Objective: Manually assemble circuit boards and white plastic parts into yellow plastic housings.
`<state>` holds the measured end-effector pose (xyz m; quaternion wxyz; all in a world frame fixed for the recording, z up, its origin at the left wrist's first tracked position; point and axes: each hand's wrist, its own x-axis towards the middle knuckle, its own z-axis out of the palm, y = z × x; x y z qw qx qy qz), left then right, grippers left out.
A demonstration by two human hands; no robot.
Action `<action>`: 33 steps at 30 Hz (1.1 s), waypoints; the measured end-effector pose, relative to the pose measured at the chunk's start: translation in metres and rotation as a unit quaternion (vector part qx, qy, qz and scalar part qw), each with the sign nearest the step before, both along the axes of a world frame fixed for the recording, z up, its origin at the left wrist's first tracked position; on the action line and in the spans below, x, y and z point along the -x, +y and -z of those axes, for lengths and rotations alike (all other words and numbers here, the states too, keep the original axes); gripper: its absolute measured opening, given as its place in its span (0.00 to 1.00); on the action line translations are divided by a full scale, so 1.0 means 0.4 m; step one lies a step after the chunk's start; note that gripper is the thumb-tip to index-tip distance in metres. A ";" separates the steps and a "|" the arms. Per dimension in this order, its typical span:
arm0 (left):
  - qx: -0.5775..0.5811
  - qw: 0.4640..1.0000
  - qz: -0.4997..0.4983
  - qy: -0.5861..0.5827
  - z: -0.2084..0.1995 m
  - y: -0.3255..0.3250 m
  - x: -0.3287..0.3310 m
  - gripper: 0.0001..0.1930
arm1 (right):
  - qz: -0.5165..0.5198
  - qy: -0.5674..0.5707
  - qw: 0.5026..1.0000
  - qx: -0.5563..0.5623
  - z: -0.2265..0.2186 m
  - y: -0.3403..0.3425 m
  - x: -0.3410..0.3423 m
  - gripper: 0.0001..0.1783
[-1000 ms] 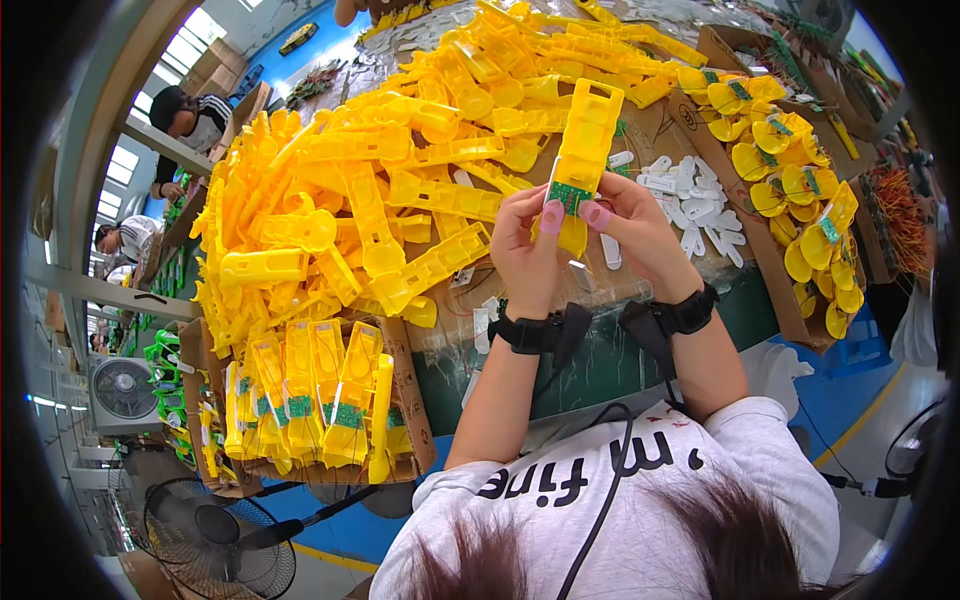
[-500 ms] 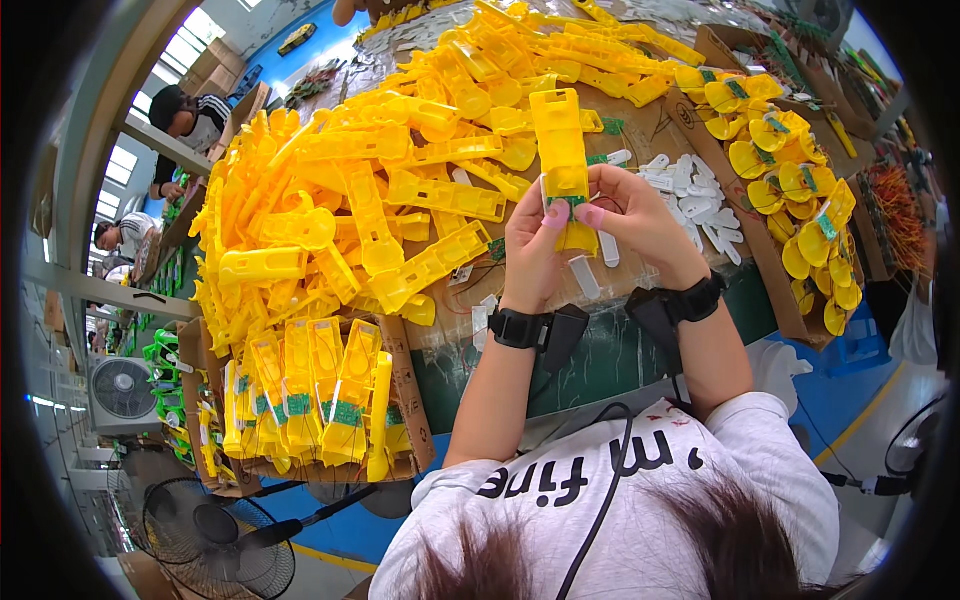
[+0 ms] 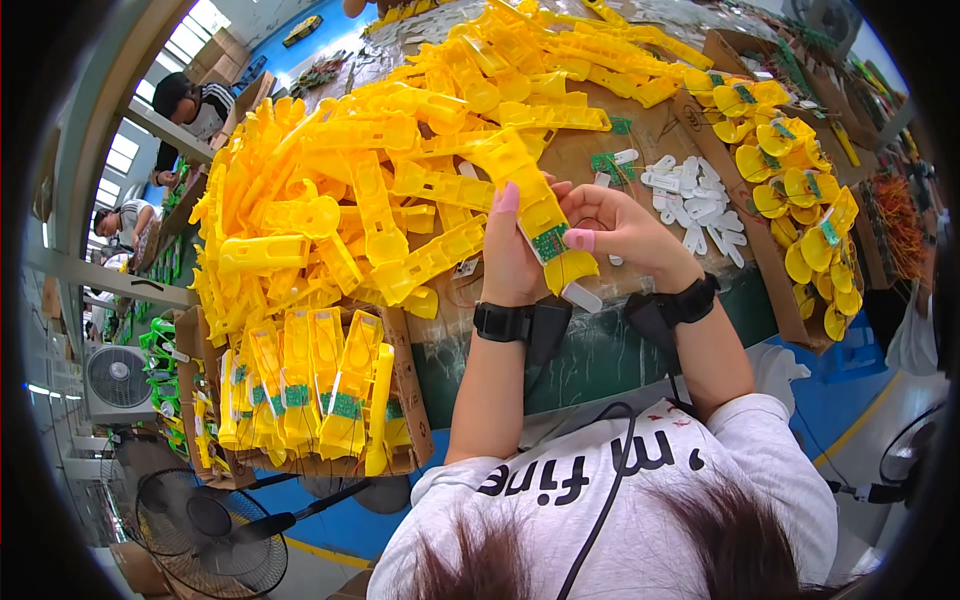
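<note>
My left hand (image 3: pixel 512 250) is wrapped round a yellow plastic housing (image 3: pixel 537 207), which tilts with its upper end to the left. A small green circuit board (image 3: pixel 548 243) sits in the housing near its rounded lower end. My right hand (image 3: pixel 625 230) is beside it, thumb at the board's edge and fingers curled; whether they pinch anything small is hidden. Just below the housing a white plastic piece (image 3: pixel 581 297) lies at the table's near edge. White plastic pieces (image 3: pixel 690 195) form a small pile to the right, with loose green boards (image 3: pixel 612 168) nearby.
A large heap of yellow housings (image 3: pixel 330 210) covers the table's left and back. Cardboard boxes with board-fitted housings stand at the near left (image 3: pixel 345 405) and right (image 3: pixel 805 230). A black fan (image 3: pixel 210 520) stands at lower left. Two co-workers (image 3: pixel 195 105) sit at far left.
The yellow housing has tilted, its upper end swinging left and its lower end right. My left hand has shifted left and lower; my right hand has moved slightly off to the right.
</note>
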<state>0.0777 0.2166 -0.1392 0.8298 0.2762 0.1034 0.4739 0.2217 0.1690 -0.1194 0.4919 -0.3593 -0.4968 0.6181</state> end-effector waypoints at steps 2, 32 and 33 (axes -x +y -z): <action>0.026 0.999 -0.007 -0.021 0.001 0.004 0.009 0.19 | 0.004 0.027 0.999 -0.021 0.014 -0.005 0.015 0.20; 0.020 0.970 -0.164 -0.181 0.010 0.036 0.056 0.23 | 0.002 0.157 0.985 -0.074 -0.012 -0.193 -0.033 0.20; 0.021 0.971 -0.155 -0.179 0.012 0.038 0.059 0.23 | 0.038 0.104 0.988 -0.107 -0.016 -0.191 -0.035 0.18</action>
